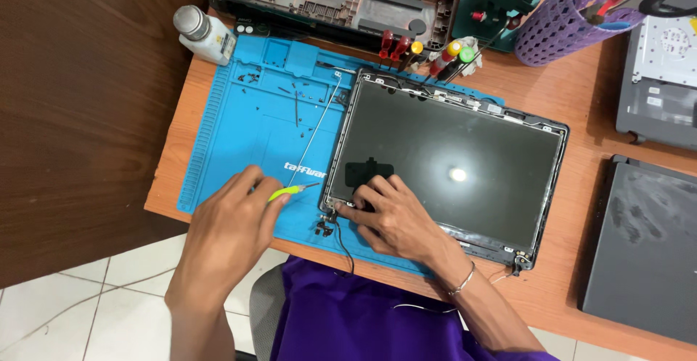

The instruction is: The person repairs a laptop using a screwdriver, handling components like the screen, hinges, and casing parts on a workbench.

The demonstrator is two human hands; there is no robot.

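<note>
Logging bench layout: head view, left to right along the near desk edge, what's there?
Left hand holding a yellow-green screwdriver → right hand on the corner of the laptop screen panel → closed grey laptop.

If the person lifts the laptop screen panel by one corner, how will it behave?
The panel looks thin and wide, so it probably flexes and may crack. Its glossy face seems slippery. The cable hanging off the desk edge near the right hand may snag.

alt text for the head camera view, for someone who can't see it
Seen from above, a person's left hand holds a yellow-green screwdriver at the lower left corner of a bare laptop screen panel, while the right hand presses on that corner. The panel lies partly on a blue repair mat on a wooden desk, with more screwdrivers behind.
</note>
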